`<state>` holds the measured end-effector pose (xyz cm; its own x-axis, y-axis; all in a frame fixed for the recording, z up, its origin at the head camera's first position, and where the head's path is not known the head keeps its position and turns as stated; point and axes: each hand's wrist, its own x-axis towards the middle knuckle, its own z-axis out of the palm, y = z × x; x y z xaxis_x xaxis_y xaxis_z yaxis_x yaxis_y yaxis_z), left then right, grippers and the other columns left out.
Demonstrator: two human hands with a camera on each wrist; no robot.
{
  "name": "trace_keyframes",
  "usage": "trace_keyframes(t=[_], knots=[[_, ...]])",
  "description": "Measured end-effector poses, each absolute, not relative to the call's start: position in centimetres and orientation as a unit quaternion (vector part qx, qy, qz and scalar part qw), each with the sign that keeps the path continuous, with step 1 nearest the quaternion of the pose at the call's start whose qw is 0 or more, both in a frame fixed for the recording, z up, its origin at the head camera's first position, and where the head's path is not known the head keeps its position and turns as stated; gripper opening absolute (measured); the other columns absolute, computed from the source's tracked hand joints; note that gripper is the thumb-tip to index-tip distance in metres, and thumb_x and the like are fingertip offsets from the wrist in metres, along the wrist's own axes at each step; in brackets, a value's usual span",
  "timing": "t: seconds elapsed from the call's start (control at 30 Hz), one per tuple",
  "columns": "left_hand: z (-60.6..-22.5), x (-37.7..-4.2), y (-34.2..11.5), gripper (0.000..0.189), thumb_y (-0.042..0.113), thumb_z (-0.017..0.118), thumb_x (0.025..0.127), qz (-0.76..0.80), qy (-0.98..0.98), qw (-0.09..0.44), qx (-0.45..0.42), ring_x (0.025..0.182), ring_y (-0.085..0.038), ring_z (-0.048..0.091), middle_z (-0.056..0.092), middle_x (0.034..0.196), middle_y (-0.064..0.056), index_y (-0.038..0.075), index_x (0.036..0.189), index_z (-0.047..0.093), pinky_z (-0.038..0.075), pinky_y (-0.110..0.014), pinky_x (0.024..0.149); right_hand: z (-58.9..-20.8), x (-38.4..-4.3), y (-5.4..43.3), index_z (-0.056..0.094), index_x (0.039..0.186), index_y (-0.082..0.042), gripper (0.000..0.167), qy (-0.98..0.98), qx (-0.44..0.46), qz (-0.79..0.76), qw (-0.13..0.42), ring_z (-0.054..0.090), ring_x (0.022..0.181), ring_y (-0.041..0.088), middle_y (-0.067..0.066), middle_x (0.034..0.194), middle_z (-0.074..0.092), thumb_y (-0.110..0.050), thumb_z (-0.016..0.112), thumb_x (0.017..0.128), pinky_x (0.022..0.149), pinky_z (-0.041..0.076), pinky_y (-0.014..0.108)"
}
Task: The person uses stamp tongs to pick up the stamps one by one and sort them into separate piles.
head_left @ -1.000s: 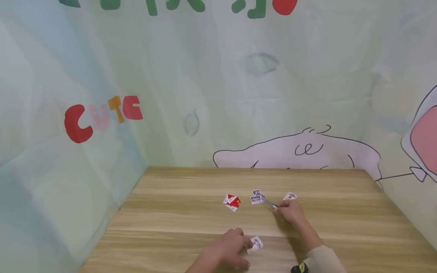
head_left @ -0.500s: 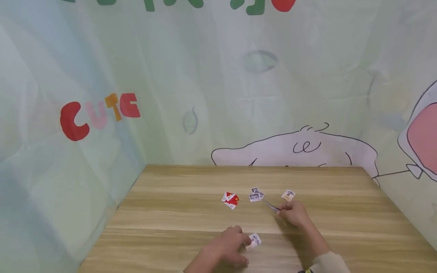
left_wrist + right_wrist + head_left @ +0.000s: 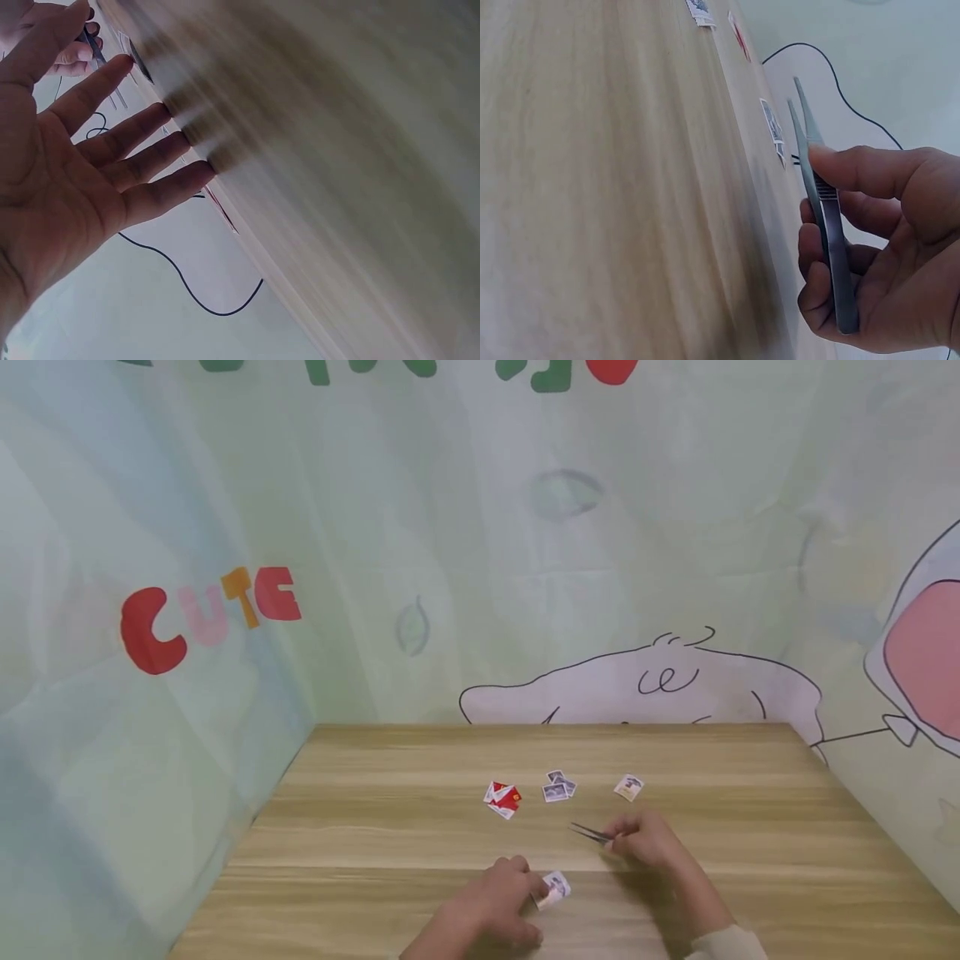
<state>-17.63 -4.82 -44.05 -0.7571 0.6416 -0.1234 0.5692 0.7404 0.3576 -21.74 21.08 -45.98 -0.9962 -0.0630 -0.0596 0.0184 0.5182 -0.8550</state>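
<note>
My right hand (image 3: 645, 842) holds a pair of metal tweezers (image 3: 588, 833) over the table, pointing left. In the right wrist view, thumb and fingers pinch the tweezers (image 3: 832, 240), whose tips stand slightly apart with nothing between them. At the front, my left hand (image 3: 498, 897) rests its fingertips on the table, the index finger on a pale stamp (image 3: 557, 888) with a picture. The left wrist view shows that hand (image 3: 67, 176) with its fingers spread and nearly straight. Beyond the tweezers lies a small overlapping group of grey stamps (image 3: 556, 792).
Several red and white stamps (image 3: 503, 801) overlap in a group left of the grey ones. A single pale stamp (image 3: 629, 787) lies to the right, beyond my right hand. A printed cloth backdrop (image 3: 420, 543) rises behind the wooden table (image 3: 360, 835).
The tweezers have drawn back from the grey stamps toward me, and their tips have spread apart. The grey stamps stay in place. My left hand keeps its finger on the front stamp.
</note>
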Motion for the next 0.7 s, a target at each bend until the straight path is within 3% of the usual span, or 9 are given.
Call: trace_keyframes(t=[0.23,0.7], knots=[[-43.9,-17.8,-4.8,0.052,0.034,0.079,0.067,0.15,0.926,0.13,0.322,0.082,-0.008,0.043,0.048,0.095,0.007,0.024,0.116,0.065,0.043,-0.025,0.069,-45.8,-21.3,21.5,0.069,0.087,0.001,0.02,0.873,-0.06,-0.477,0.081,0.052,0.069,0.02,0.005,0.075,0.061,-0.002,0.071,0.067,0.062,0.043,0.033],[-43.9,-17.6,-5.3,0.047,0.035,0.077,0.067,0.129,0.928,0.127,0.325,0.088,-0.01,0.044,0.05,0.104,0.006,0.026,0.112,0.066,0.043,-0.028,0.072,-46.2,-20.9,22.3,0.068,0.082,0.004,0.017,0.846,-0.138,-0.497,0.133,0.049,0.059,0.015,0.004,0.069,0.064,-0.001,0.072,0.066,0.053,0.04,0.027]])
